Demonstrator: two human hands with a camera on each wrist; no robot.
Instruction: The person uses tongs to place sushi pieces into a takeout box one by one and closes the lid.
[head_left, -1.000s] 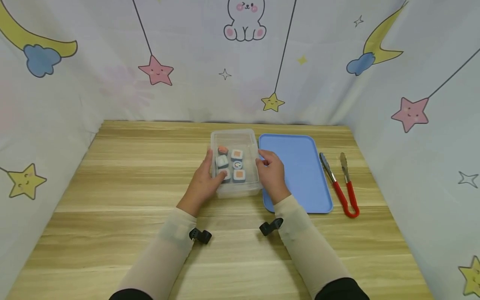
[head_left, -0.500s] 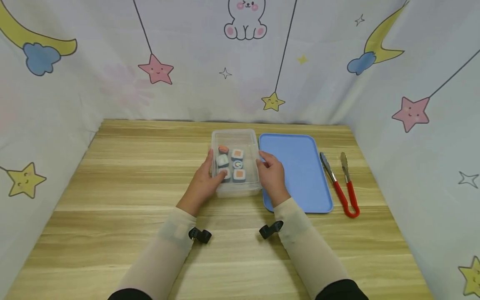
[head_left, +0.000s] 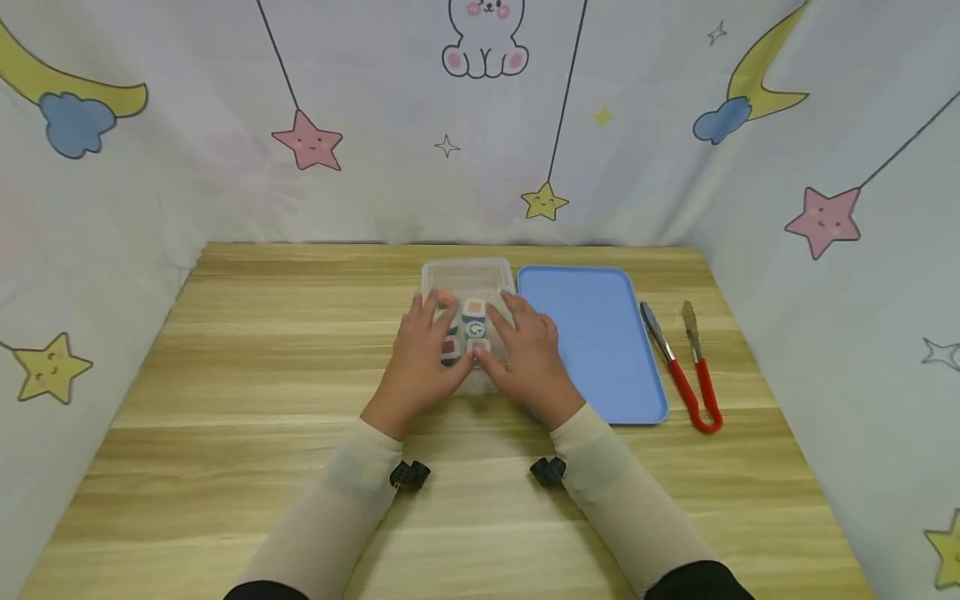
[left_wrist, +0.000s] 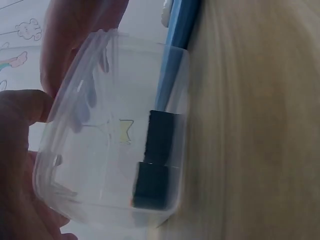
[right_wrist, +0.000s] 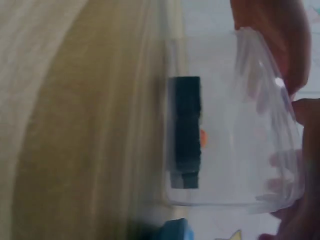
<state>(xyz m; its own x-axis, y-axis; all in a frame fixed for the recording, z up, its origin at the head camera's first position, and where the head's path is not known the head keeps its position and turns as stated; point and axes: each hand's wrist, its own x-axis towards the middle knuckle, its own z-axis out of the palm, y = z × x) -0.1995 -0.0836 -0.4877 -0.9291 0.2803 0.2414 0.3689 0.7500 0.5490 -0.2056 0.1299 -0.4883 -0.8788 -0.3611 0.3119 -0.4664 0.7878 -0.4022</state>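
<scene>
A clear plastic box [head_left: 468, 271] with a translucent lid stands on the wooden table. Several toy sushi pieces [head_left: 475, 309] lie inside it, seen through the lid. My left hand [head_left: 422, 362] rests on the left part of the lid with its fingers spread. On the lid's right part lies my right hand [head_left: 531, 358], fingers spread too, and the two thumbs almost meet near the front edge. Both wrist views show the box wall, with dark sushi sides [left_wrist: 161, 137] low inside and fingers over the lid. The hands hide part of the sushi.
Right beside the box is a blue tray [head_left: 600, 333]. Farther right lie tongs [head_left: 703, 392] with red handles, their arms spread apart. A patterned white curtain [head_left: 375, 192] encloses the back and sides of the wooden table [head_left: 262, 358].
Both hands have moved from the box's sides onto the top of its lid, and their fingers have spread. The box, tray and tongs stay in place.
</scene>
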